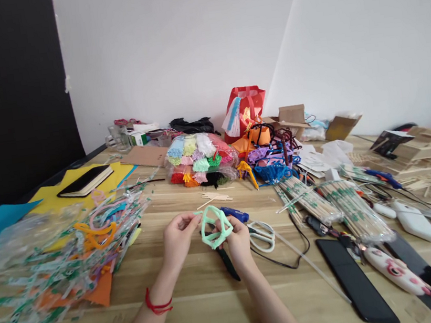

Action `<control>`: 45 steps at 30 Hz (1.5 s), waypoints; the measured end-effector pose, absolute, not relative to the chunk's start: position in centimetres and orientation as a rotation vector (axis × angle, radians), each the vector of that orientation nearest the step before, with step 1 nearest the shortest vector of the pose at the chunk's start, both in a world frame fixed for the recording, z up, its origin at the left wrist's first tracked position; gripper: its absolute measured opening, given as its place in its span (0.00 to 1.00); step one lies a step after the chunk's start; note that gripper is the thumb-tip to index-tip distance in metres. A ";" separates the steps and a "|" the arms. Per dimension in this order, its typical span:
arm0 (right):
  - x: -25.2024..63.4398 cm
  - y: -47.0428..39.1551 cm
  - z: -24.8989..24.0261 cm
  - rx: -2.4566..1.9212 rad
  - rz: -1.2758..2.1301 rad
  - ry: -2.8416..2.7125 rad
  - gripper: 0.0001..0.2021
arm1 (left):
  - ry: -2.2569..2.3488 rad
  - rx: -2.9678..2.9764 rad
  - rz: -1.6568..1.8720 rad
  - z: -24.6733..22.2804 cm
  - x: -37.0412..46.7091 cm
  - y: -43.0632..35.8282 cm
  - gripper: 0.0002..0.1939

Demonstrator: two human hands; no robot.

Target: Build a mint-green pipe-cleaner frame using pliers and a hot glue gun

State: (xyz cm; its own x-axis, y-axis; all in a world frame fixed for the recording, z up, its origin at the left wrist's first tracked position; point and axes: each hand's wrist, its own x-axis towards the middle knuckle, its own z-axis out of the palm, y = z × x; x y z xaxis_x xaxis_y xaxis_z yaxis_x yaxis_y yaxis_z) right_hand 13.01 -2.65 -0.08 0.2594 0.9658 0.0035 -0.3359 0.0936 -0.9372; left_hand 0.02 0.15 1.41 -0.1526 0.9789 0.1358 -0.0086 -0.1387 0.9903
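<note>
Between my hands is a mint-green pipe-cleaner frame (211, 243), bent into an open, many-sided shape. My right hand (239, 243) grips its right side, with the fingers partly hidden behind it. My left hand (180, 236) pinches the frame's loose green end at the upper left. Under the hands lie black-handled pliers (225, 262), partly covered. Just beyond my right hand is a blue glue gun (235, 214), with its black cord running right. White-handled scissors (262, 236) rest to the right of that hand.
Bagged pipe cleaners (199, 159) lie ahead, near a red bag (247, 101). Wrapper scraps (62, 261) heap at left, beside a black notebook (85, 181). On the right are bundled wooden sticks (354, 209), a black phone (354, 281) and a large knife (422, 264).
</note>
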 end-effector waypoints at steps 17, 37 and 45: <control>13.2 -2.5 -0.1 -0.995 1.133 -0.786 0.12 | 1.230 1.224 1.451 1.6 0.0 0.0 0.15; 13.1 -2.6 -0.2 -1.017 1.124 -0.810 0.11 | 1.178 1.336 1.472 0.7 -0.1 0.4 0.08; 13.2 -2.5 -0.4 -1.010 1.129 -0.817 0.11 | 1.198 1.324 1.503 0.4 -0.1 0.6 0.11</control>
State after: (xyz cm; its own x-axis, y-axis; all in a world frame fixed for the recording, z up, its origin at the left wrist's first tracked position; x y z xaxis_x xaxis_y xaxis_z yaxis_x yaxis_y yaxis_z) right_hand 13.24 -2.46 -0.43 0.2461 0.9689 0.0266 -0.3286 0.1092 -0.9381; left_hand -0.09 0.59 0.42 -0.1471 0.9579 0.2465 0.0269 -0.2452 0.9691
